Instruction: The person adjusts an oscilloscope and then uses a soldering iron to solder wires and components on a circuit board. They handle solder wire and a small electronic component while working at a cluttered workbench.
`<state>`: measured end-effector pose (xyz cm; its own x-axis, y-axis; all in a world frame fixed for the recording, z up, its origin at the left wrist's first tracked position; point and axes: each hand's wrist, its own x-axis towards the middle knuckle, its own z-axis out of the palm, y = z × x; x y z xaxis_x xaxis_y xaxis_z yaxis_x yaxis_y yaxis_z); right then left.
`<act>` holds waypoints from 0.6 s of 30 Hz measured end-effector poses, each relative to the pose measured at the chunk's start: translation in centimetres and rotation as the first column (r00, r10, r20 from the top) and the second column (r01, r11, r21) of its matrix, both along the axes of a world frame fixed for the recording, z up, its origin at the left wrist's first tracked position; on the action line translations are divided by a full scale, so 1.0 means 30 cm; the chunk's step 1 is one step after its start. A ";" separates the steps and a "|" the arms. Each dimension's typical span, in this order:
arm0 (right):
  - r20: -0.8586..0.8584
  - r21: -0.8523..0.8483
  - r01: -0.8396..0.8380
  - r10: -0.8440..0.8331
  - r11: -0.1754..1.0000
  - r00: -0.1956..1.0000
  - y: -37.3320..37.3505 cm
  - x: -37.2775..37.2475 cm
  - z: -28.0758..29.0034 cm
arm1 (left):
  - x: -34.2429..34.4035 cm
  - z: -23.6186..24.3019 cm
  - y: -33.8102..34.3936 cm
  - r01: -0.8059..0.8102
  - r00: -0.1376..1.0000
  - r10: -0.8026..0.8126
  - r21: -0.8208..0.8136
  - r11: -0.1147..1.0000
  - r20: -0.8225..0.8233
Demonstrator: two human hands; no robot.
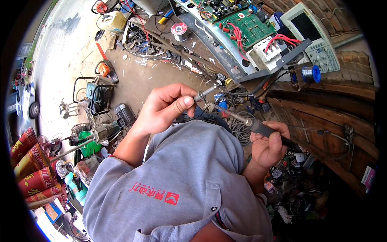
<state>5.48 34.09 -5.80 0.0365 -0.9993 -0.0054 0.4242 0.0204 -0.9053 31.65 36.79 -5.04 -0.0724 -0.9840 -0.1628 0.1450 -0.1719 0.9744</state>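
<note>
My left hand (171,107) is closed, with thumb and fingers pinching a small grey cylindrical piece (206,92) that has a pale, narrow end. What kind of part it is, I cannot make out. A soldering iron (263,129) with a thick dark handle is gripped in my right hand (271,147). Its metal shaft slants up and left, the tip close beneath the grey piece. Whether the two touch is too small to tell. Thin dark wire hangs near the left fingertips.
A bench ahead bears a green circuit board (246,27), an oscilloscope (310,36) and a solder spool (179,31). A blue-rimmed solder spool (311,74) is at the right. Left on the ground are a chainsaw (105,69), a framed machine (95,95) and a motor (124,113).
</note>
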 end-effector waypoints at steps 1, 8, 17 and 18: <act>0.001 0.004 0.018 -0.018 1.000 1.000 0.002 0.002 0.001 | -0.002 0.001 0.002 -0.005 1.000 0.005 -0.008 1.000 -0.012; 0.037 -0.125 -0.069 0.074 0.990 0.997 0.018 -0.017 -0.024 | -0.011 0.017 0.008 -0.038 0.999 0.037 -0.004 0.999 -0.022; -0.028 -0.242 -0.036 0.030 0.970 0.999 0.009 0.046 0.003 | -0.023 0.004 0.026 -0.061 0.996 0.064 0.051 0.997 -0.067; -0.050 -0.261 -0.067 0.056 0.963 0.997 0.008 0.048 0.008 | -0.026 0.005 0.029 -0.059 0.996 0.063 0.050 0.997 -0.068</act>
<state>6.93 34.34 -5.57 0.1036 -0.9618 0.2534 0.3909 -0.1949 -0.8996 30.88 37.66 -4.88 -0.0254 -0.9782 -0.2063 0.2241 -0.2067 0.9524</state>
